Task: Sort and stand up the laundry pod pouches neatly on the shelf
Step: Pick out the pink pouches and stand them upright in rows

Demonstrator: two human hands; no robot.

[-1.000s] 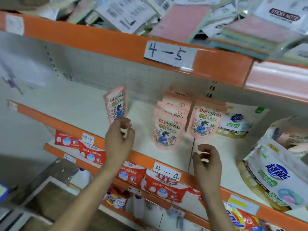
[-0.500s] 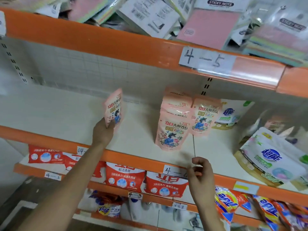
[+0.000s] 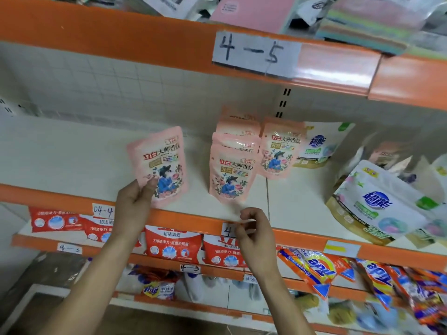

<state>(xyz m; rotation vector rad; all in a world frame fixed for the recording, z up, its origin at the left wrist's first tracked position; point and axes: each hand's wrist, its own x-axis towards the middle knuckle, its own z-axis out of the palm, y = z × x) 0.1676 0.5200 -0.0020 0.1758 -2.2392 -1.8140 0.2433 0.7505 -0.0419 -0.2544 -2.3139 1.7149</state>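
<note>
Left hand (image 3: 134,204) pinches the lower left corner of a pink pouch (image 3: 159,163), thumb on its printed front, holding it upright with a slight tilt over the front of the shelf (image 3: 72,153); whether its base touches the board cannot be told; right hand (image 3: 254,228) hovers at the orange lip (image 3: 193,218) with fingers curled and nothing seen in them. To the right, clear of the held pouch, a pink row (image 3: 232,175) stands one behind another, with a further pink pouch (image 3: 280,151) upright just beside it; a white pouch (image 3: 319,146) leans at the back, and a large white pouch (image 3: 377,206) lies tilted among others at the far right, not yet stood up. The risk, on this evidence: a soft pouch held by one corner may fold or tip forward over the lip if let go before its base sits flat; a set-down too close to the row could knock the front pouch and topple those behind it. All pouches look sealed, their contents hidden; the shelf above, tagged 4-5 (image 3: 256,53), carries sticky-note pads (image 3: 251,10); the shelf below holds red packs (image 3: 173,245), and orange bags (image 3: 314,267) lie lower still.
</note>
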